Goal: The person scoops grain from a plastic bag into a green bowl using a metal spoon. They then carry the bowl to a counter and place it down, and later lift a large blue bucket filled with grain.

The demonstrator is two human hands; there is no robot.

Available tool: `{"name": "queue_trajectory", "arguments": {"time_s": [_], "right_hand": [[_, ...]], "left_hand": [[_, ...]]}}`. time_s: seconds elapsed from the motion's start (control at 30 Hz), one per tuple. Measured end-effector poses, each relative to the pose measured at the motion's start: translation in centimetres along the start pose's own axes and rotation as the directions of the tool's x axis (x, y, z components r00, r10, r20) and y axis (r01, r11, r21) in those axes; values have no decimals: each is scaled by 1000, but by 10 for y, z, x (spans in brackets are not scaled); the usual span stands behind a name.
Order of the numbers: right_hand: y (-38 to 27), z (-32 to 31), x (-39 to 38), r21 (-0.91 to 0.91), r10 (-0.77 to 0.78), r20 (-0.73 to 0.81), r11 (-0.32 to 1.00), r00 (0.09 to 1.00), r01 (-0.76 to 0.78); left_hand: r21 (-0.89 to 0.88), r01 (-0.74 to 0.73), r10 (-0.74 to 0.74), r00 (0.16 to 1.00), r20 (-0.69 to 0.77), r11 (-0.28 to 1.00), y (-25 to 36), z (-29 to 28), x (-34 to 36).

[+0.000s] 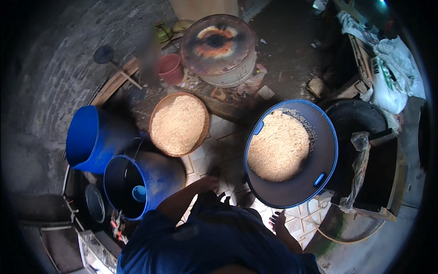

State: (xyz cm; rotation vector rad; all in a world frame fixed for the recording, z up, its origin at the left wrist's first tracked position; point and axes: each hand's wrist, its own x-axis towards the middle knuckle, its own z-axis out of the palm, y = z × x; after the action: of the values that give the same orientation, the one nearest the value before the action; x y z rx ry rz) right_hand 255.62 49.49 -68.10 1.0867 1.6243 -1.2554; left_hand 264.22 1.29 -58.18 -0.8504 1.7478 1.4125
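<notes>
My right hand [277,220] hangs just below the near rim of a wide dark tub [315,155] with a blue edge and blue handles; its fingers are spread and hold nothing. A mound of pale tan, grainy material [277,148] fills the tub's left part, with looser, darker bits along the mound's upper right edge. My left hand [208,183] is beside my body, right of a blue barrel [157,176]; its fingers are too dark to make out. Farther off, a round woven basket [206,132] holds a similar pale heap [179,124].
Another blue barrel [102,146] stands at left; a light blue scoop-like item [139,193] lies inside the nearer barrel. A rusty-topped drum [219,45] and a red basket [170,68] are ahead. At right are white sacks [390,86] and a wooden box [396,182].
</notes>
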Motion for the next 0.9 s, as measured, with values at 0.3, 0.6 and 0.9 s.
{"name": "queue_trajectory", "arguments": {"time_s": [0.3, 0.6, 0.9], "right_hand": [[-46, 119, -43, -886, -142, 287, 338, 947, 319], [-114, 168, -100, -754, -292, 454, 378, 842, 537], [-156, 161, -113, -691, -513, 652, -101, 558, 716]], "left_hand": [[-290, -108, 129, 990, 54, 951, -96, -133, 26], [-113, -73, 70, 997, -29, 991, -31, -148, 34], [306, -421, 387, 907, 168, 854, -44, -139, 66]]}}
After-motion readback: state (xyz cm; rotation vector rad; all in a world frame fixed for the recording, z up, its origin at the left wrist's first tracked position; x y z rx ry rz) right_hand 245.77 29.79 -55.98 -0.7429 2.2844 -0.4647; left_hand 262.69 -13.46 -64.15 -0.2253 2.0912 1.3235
